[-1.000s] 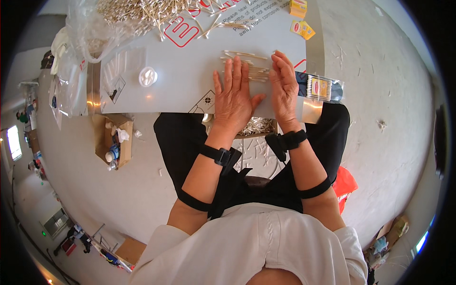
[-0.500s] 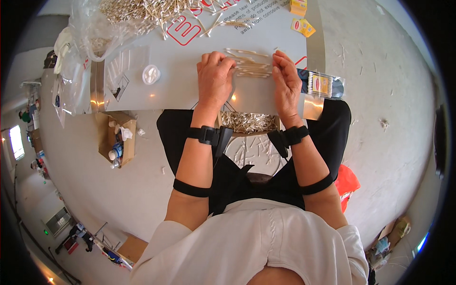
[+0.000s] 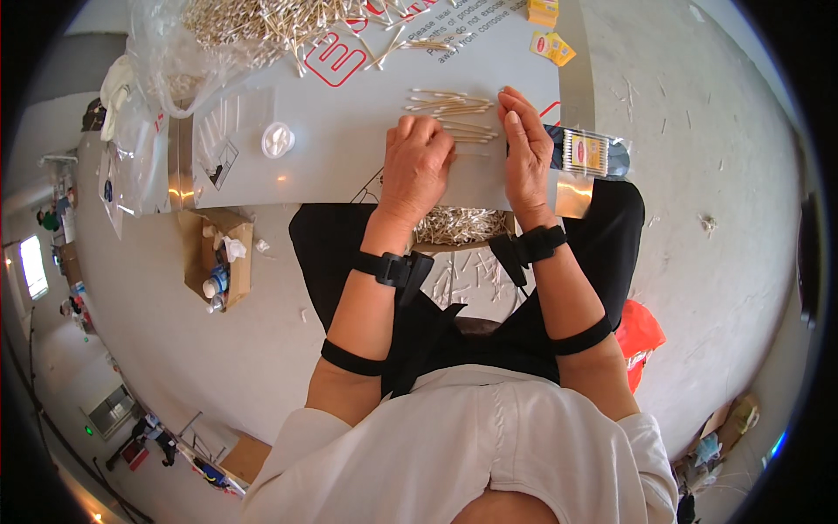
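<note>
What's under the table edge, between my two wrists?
A heap of cotton swabs lies below the table edge, between the left hand and right hand. What holds the heap is hidden, and the table covers its far part.

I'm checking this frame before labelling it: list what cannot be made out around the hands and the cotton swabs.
- Head view: whether the left hand grips any swabs; its curled fingers hide the palm.
- Head view: the count in the row of cotton swabs; too small, partly covered by the right hand.
- Head view: the packed swab bag; its left end lies behind the right hand.
- Head view: the loose swab pile; cut off by the top edge.
</note>
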The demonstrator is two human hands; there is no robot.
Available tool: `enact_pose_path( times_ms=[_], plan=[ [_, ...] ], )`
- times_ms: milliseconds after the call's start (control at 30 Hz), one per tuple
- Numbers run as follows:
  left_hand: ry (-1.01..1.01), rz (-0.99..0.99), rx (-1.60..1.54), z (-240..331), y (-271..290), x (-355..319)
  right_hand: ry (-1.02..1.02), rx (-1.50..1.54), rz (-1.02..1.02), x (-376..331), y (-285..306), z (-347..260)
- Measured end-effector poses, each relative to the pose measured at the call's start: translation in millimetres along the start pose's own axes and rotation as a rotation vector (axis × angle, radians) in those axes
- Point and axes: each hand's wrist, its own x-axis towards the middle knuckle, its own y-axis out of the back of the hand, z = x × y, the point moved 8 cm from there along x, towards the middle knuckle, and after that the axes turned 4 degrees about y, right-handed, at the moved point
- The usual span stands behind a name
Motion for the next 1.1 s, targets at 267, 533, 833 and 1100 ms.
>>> enact_pose_path(
  times_ms=[267, 533, 833, 1100],
  plan=[
    [0.316, 0.511, -0.696, -53.5, 0.9, 18.2, 0.077, -0.071, 0.044, 11.1, -16.6, -2.2],
    [0.332, 0.362, -0.797, -42.7, -17.2, 36.9, 0.097, -0.02, 0.026, 24.7, -27.2, 5.8],
    [0.117, 0.129, 0.106, -19.6, -18.7, 34.5, -0.082, 0.224, 0.045, 24.1, -16.3, 12.6],
    [0.104, -0.061, 0.188, 3.1, -24.8, 1.3, -0.118, 0.217, 0.04, 24.1, -13.8, 10.1]
  ],
)
